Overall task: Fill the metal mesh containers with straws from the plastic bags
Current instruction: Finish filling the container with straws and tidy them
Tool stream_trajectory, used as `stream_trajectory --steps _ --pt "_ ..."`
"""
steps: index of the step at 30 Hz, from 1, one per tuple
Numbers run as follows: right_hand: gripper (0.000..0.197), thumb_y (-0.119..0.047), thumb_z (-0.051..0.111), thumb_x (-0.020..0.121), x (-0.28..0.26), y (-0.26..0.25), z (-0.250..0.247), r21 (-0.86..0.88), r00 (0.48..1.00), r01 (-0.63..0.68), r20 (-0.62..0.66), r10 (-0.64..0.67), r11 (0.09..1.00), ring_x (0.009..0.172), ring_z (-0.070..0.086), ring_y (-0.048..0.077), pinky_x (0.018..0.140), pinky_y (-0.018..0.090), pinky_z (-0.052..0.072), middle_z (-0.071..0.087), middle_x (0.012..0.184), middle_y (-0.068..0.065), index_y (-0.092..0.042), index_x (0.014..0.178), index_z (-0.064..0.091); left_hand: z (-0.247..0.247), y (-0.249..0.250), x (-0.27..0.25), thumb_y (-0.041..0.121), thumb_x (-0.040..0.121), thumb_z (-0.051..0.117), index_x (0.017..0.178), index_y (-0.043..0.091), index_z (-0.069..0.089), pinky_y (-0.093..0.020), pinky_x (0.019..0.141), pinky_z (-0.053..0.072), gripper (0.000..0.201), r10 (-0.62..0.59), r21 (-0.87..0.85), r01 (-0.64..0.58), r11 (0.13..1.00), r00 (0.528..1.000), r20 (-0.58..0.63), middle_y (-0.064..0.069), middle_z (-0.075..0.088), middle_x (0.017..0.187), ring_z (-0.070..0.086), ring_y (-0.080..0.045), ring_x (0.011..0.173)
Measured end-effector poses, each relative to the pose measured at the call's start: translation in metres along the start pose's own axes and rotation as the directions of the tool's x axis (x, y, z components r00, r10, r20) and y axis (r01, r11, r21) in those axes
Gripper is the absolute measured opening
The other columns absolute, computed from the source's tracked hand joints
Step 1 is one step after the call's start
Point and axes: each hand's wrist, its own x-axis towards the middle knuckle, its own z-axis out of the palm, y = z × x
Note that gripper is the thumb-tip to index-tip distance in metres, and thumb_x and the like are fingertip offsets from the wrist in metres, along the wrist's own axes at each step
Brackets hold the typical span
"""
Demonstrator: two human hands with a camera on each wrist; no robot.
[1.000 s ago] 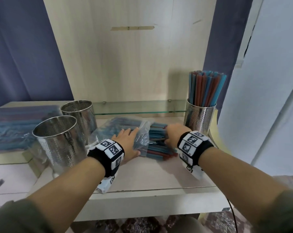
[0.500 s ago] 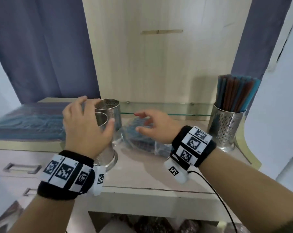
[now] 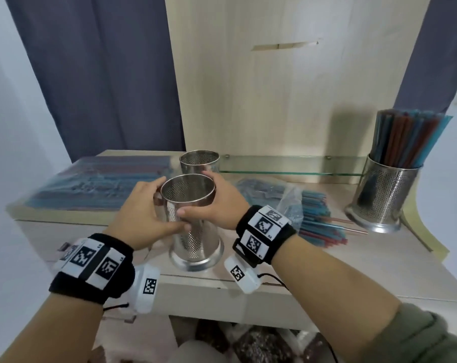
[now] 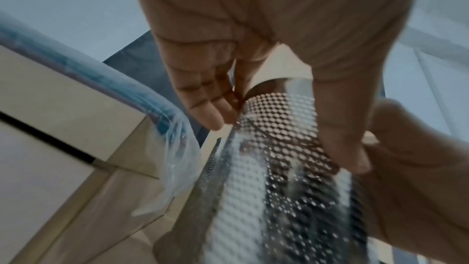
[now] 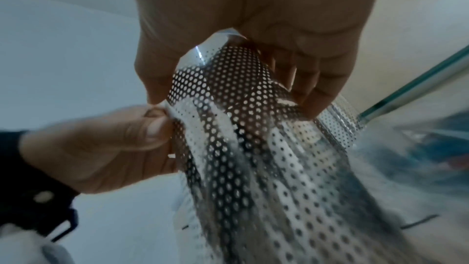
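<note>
An empty metal mesh container (image 3: 195, 231) stands near the counter's front edge. My left hand (image 3: 143, 210) and right hand (image 3: 216, 205) both grip its upper wall, thumbs in front and fingers round the back. The wrist views show the perforated wall (image 4: 274, 158) (image 5: 253, 138) under the fingers. A second empty mesh container (image 3: 199, 161) stands just behind. To the right lies an open plastic bag (image 3: 285, 197) with blue and red straws (image 3: 319, 224) spilling from it. A third mesh container (image 3: 382, 197) at the far right is full of straws.
A large sealed bag of straws (image 3: 98, 184) lies on the raised cabinet top at the left. A low glass shelf (image 3: 287, 166) runs along the back wall. The counter's front edge (image 3: 195, 284) is just below the held container. Curtains hang behind on both sides.
Both hands left the open straw bag and swung left. They now grip the nearer empty container. The head view has shifted left as well.
</note>
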Motion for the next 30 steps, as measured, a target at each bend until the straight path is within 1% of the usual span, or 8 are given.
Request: stream_trajectory --steps 3,7,9,12,16,22,26,30 --pt "0.091 -0.049 0.093 0.052 -0.031 -0.009 -0.027 -0.024 0.999 0.022 -0.043 -0.023 0.999 0.107 0.063 0.000 0.098 0.024 0.048 0.068 0.117 -0.012 -0.021 0.130 0.054 -0.001 0.004 -0.001 0.069 0.032 0.084 0.121 0.046 0.051 -0.021 0.075 0.048 0.098 0.015 -0.084 0.001 0.996 0.983 0.185 0.018 0.058 0.110 0.060 -0.001 0.094" --pt "0.046 -0.034 0.090 0.064 -0.077 -0.019 -0.089 0.098 0.995 -0.004 -0.099 0.013 0.995 0.086 0.066 -0.010 0.085 0.016 0.053 0.073 0.084 -0.023 -0.031 0.100 0.061 0.016 0.028 0.006 0.069 0.036 0.085 0.123 0.050 0.051 -0.020 0.084 0.047 0.095 0.092 -0.156 -0.027 0.987 0.898 0.429 0.021 0.064 0.113 0.059 0.005 0.102" --pt "0.061 -0.045 0.090 0.061 -0.098 -0.018 -0.126 0.086 0.986 -0.026 -0.164 0.039 0.996 0.082 0.066 -0.010 0.078 0.014 0.049 0.073 0.081 -0.019 -0.030 0.111 0.058 0.033 0.049 0.014 0.058 0.050 0.088 0.129 0.047 0.048 -0.020 0.089 0.046 0.089 0.132 -0.141 -0.071 0.988 0.859 0.494 0.021 0.061 0.116 0.057 0.006 0.105" --pt "0.086 -0.055 0.085 0.053 -0.126 -0.012 -0.174 -0.005 0.958 -0.086 -0.275 0.081 0.996 0.095 0.066 -0.008 0.090 0.020 0.049 0.075 0.096 -0.018 -0.026 0.126 0.050 0.064 0.083 0.034 0.038 0.072 0.083 0.134 0.038 0.047 -0.019 0.092 0.042 0.071 0.208 -0.014 -0.231 0.973 0.847 0.490 0.018 0.056 0.121 0.053 0.002 0.110" --pt "0.065 -0.043 0.090 0.060 -0.160 0.004 -0.224 -0.151 0.901 -0.193 -0.418 0.115 0.969 0.086 0.063 -0.014 0.068 0.003 0.047 0.071 0.095 -0.022 -0.034 0.114 0.055 0.112 0.119 0.064 0.040 0.082 0.074 0.137 0.027 0.048 -0.020 0.098 0.036 0.062 0.264 0.071 -0.330 0.941 0.853 0.450 0.008 0.050 0.133 0.049 -0.008 0.123" --pt "0.038 -0.031 0.092 0.062 -0.181 0.046 -0.267 -0.176 0.827 -0.287 -0.542 0.151 0.942 0.079 0.068 -0.006 0.070 0.015 0.047 0.073 0.085 -0.021 -0.031 0.092 0.069 0.178 0.130 0.101 0.058 0.072 0.076 0.153 0.029 0.019 -0.042 0.118 0.023 0.103 0.099 0.290 -0.337 0.895 0.787 0.609 -0.003 0.017 0.160 0.018 -0.024 0.146" --pt "0.055 -0.034 0.094 0.057 -0.182 0.072 -0.279 -0.128 0.774 -0.317 -0.608 0.178 0.940 0.087 0.068 0.001 0.076 0.021 0.047 0.073 0.093 -0.013 -0.028 0.103 0.063 0.202 0.125 0.108 0.066 0.064 0.078 0.153 0.035 0.009 -0.050 0.118 0.022 0.118 0.051 0.316 -0.343 0.885 0.745 0.665 -0.002 0.006 0.162 0.011 -0.027 0.148" --pt "0.074 -0.034 0.093 0.060 -0.176 0.087 -0.281 -0.087 0.746 -0.305 -0.641 0.181 0.948 0.091 0.063 -0.007 0.080 0.015 0.048 0.066 0.102 -0.017 -0.028 0.120 0.051 0.210 0.121 0.110 0.070 0.051 0.082 0.152 0.040 0.003 -0.053 0.118 0.020 0.132 0.012 0.381 -0.354 0.854 0.745 0.666 -0.001 0.001 0.162 0.009 -0.030 0.148"
